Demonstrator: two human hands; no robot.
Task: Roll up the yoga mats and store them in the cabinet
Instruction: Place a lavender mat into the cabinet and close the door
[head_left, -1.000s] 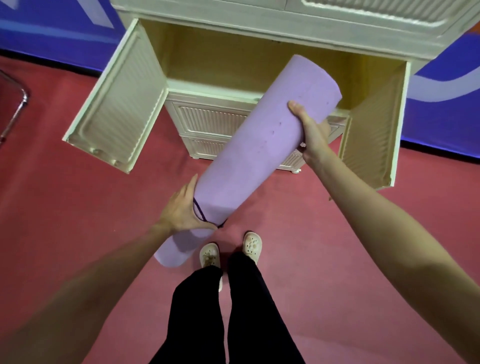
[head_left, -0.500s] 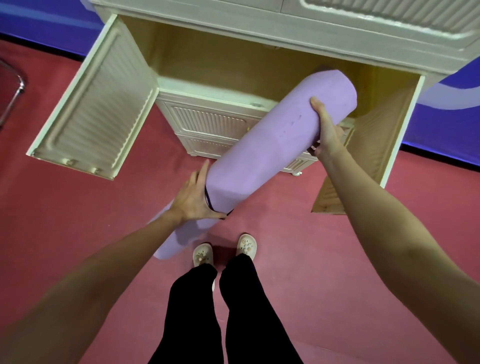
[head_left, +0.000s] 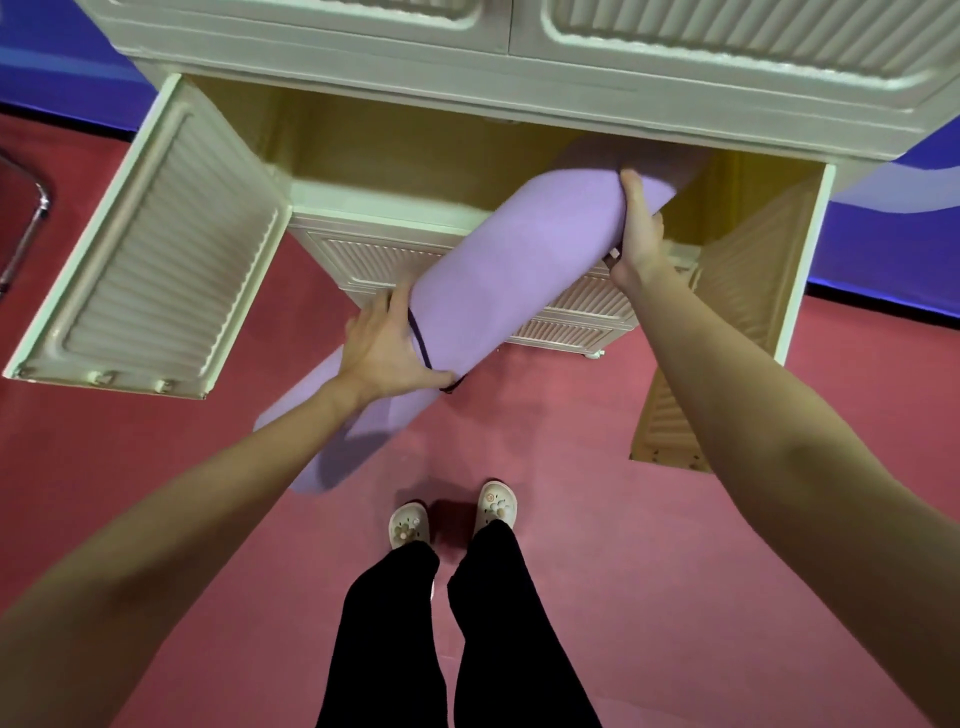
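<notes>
This looks like an exercise or activity room rather than a home. Red carpet-like flooring (head_left: 156, 499) covers the whole ground, and the wall (head_left: 893, 244) behind is blue with a pale curved stripe. A cream louvred cabinet (head_left: 519, 88) stands against it, 2 doors swung open, and a chrome tube frame (head_left: 26, 228) shows at left.

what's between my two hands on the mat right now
In the head view, a bare stretch of the rolled purple yoga mat spans from the left hand to the right hand, with a dark strap beside the left hand.
</notes>
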